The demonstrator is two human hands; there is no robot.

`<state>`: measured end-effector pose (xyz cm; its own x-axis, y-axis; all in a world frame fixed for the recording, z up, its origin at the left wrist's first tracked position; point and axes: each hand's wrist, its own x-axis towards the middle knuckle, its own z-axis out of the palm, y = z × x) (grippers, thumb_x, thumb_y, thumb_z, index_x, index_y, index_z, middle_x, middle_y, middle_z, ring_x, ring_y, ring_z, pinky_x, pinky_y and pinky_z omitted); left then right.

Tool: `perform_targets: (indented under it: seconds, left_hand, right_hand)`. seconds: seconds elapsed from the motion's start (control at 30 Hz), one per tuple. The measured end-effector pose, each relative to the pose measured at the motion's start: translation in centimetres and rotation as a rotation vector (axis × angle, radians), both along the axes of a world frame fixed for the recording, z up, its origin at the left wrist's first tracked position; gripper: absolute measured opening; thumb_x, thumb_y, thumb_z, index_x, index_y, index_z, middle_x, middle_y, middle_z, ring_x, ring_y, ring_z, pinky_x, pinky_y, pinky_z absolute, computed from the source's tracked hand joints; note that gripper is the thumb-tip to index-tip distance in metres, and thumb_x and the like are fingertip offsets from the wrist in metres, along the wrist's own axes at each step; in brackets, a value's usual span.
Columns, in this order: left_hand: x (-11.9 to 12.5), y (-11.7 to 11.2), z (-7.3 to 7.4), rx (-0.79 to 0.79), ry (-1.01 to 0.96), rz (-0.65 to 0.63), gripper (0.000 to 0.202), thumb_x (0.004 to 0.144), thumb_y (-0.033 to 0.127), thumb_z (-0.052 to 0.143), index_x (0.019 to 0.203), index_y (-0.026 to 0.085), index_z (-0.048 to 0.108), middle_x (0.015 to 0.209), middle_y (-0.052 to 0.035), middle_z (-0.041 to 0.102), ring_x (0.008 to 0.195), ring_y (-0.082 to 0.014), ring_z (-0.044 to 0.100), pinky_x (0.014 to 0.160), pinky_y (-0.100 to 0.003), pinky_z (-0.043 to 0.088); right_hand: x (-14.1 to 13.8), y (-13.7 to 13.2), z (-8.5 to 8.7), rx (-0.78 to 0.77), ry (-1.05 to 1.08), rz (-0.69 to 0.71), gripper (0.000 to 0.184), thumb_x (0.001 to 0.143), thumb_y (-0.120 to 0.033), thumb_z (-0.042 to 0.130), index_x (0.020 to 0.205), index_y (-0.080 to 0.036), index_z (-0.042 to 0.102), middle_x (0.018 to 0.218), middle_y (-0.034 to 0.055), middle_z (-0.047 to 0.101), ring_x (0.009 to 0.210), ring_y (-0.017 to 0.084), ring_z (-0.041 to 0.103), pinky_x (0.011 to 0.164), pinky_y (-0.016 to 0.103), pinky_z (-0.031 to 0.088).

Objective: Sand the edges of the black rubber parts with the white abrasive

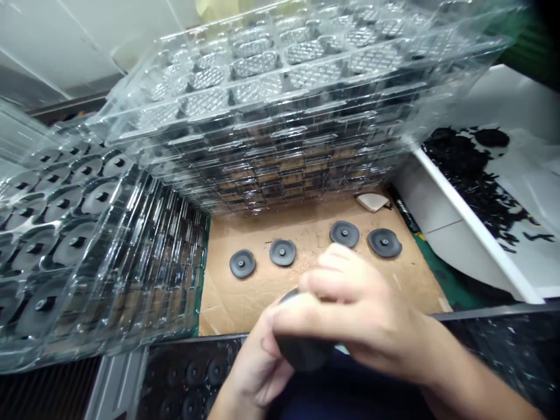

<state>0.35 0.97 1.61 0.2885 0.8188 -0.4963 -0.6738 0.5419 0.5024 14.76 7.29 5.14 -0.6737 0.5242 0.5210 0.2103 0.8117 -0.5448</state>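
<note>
A black disc-shaped part (306, 353) is held low over the near edge of the work surface. My left hand (262, 364) grips its left side with closed fingers. Across its top lies my right hand (363, 306), fingers curled onto the same part and slightly blurred; its thumb is hidden. Beyond my hands, several similar dark discs with a small central stub lie apart on a cardboard sheet (227, 303): a left disc (242, 264), another disc (282, 252), a third disc (344, 234) and a right disc (384, 242).
Tall stacked clear plastic trays (280, 128) stand behind the cardboard. More trays filled with discs (65, 233) rise on the left. At right, a white bin (472, 216) holds black scraps (468, 175). A white wedge-shaped piece (371, 202) and a dark pen-like tool (403, 209) lie near the bin.
</note>
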Motion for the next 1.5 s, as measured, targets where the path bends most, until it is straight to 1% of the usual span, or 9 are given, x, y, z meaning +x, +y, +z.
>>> perform_targets:
  seconds: [0.13, 0.23, 0.37, 0.57, 0.83, 0.97, 1.1, 1.27, 1.5]
  left_hand:
    - [-0.3, -0.2, -0.2, 0.017, -0.186, -0.034, 0.05, 0.052, 0.035, 0.084, 0.097, 0.018, 0.07, 0.092, -0.0036, 0.072, 0.081, -0.0187, 0.069, 0.076, -0.024, 0.052]
    - [-0.4, -0.4, -0.4, 0.033, -0.253, -0.045, 0.041, 0.06, 0.028, 0.08, 0.1, 0.02, 0.07, 0.096, -0.0039, 0.073, 0.086, -0.0205, 0.069, 0.079, -0.026, 0.052]
    - [-0.3, -0.2, -0.4, 0.049, -0.273, -0.047, 0.034, 0.068, 0.02, 0.073, 0.101, 0.021, 0.07, 0.097, -0.004, 0.073, 0.087, -0.0198, 0.069, 0.079, -0.026, 0.051]
    - [-0.1, 0.0, -0.3, 0.056, -0.269, -0.048, 0.034, 0.068, 0.021, 0.074, 0.101, 0.019, 0.069, 0.096, -0.0039, 0.072, 0.085, -0.0192, 0.069, 0.078, -0.025, 0.051]
    - [-0.1, -0.3, -0.4, 0.031, -0.246, -0.051, 0.034, 0.069, 0.021, 0.073, 0.103, 0.02, 0.069, 0.098, -0.0035, 0.071, 0.087, -0.0189, 0.068, 0.079, -0.025, 0.05]
    - [-0.1, -0.3, -0.3, 0.026, -0.229, -0.061, 0.038, 0.064, 0.022, 0.077, 0.101, 0.021, 0.07, 0.094, -0.0028, 0.071, 0.086, -0.0183, 0.068, 0.078, -0.023, 0.05]
    - [0.0, -0.2, 0.0, 0.023, -0.212, -0.065, 0.032, 0.068, 0.026, 0.074, 0.1, 0.022, 0.071, 0.094, -0.0022, 0.071, 0.085, -0.017, 0.068, 0.078, -0.023, 0.05]
    - [-0.1, 0.1, 0.4, 0.012, -0.201, -0.087, 0.033, 0.065, 0.025, 0.077, 0.097, 0.022, 0.071, 0.093, -0.0012, 0.07, 0.083, -0.0155, 0.068, 0.077, -0.022, 0.049]
    - [-0.1, -0.1, 0.0, 0.021, -0.205, -0.068, 0.034, 0.065, 0.022, 0.077, 0.099, 0.021, 0.071, 0.09, -0.0021, 0.071, 0.085, -0.0165, 0.068, 0.076, -0.021, 0.049]
  right_hand:
    - [1.1, 0.0, -2.5, -0.219, 0.105, -0.242, 0.025, 0.091, -0.012, 0.047, 0.108, -0.019, 0.064, 0.086, 0.002, 0.065, 0.075, 0.012, 0.055, 0.068, 0.028, 0.04]
    - [2.0, -1.1, -4.2, -0.451, 0.15, -0.348, 0.024, 0.089, -0.013, 0.051, 0.108, -0.023, 0.063, 0.087, -0.0018, 0.066, 0.075, 0.009, 0.057, 0.067, 0.021, 0.044]
    - [2.6, -1.9, -5.4, -0.575, 0.115, -0.418, 0.022, 0.089, -0.019, 0.053, 0.105, -0.027, 0.064, 0.088, -0.0033, 0.068, 0.076, 0.009, 0.06, 0.068, 0.019, 0.047]
    - [2.5, -1.8, -5.3, -0.605, 0.121, -0.418, 0.02, 0.09, -0.022, 0.052, 0.105, -0.029, 0.065, 0.098, -0.0032, 0.07, 0.089, 0.011, 0.063, 0.075, 0.019, 0.049]
    - [2.3, -1.9, -5.4, -0.619, 0.104, -0.405, 0.02, 0.09, -0.023, 0.052, 0.103, -0.023, 0.066, 0.098, 0.0024, 0.071, 0.09, 0.016, 0.065, 0.075, 0.027, 0.053]
    - [2.4, -2.0, -5.5, -0.608, 0.1, -0.394, 0.02, 0.09, -0.023, 0.052, 0.103, -0.023, 0.066, 0.099, 0.0027, 0.071, 0.09, 0.016, 0.066, 0.075, 0.028, 0.054]
    - [2.4, -2.0, -5.6, -0.634, 0.091, -0.399, 0.02, 0.09, -0.024, 0.051, 0.104, -0.024, 0.065, 0.1, 0.0021, 0.07, 0.092, 0.016, 0.065, 0.076, 0.027, 0.053]
    - [2.3, -2.1, -5.7, -0.645, 0.083, -0.393, 0.021, 0.09, -0.025, 0.051, 0.105, -0.023, 0.065, 0.1, 0.003, 0.07, 0.093, 0.016, 0.065, 0.075, 0.027, 0.054]
    - [2.4, -1.9, -6.1, -0.611, 0.06, -0.393, 0.021, 0.09, -0.025, 0.05, 0.104, -0.022, 0.066, 0.098, 0.004, 0.071, 0.091, 0.018, 0.066, 0.072, 0.028, 0.055]
